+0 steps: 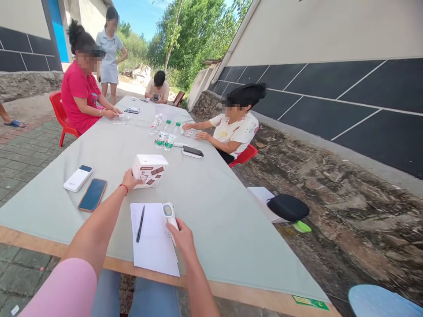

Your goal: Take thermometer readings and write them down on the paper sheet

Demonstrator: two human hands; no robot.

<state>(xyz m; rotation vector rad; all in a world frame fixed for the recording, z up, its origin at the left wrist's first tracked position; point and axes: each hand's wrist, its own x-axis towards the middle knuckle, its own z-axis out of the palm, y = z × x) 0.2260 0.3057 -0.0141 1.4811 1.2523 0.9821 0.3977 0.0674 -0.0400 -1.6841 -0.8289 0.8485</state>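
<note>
My left hand (pixel 129 179) grips the left side of a white box (pixel 151 171) with brown chocolate pictures, which is on the table. In my right hand (pixel 181 234) is a white infrared thermometer (pixel 168 211), its small screen facing me, held over the right edge of some paper sheets (pixel 153 251). A black pen (pixel 140 224) lies on those sheets. To the left of my left forearm lie a phone (pixel 93 195) with a brown edge and a white power bank (pixel 78 178).
Water bottles with green caps (pixel 166 135) stand mid-table near a dark phone (pixel 193 152). People sit along both sides of the table (pixel 231 229) and at its far end; another person stands behind. A black case (pixel 288 207) is off the table's right side.
</note>
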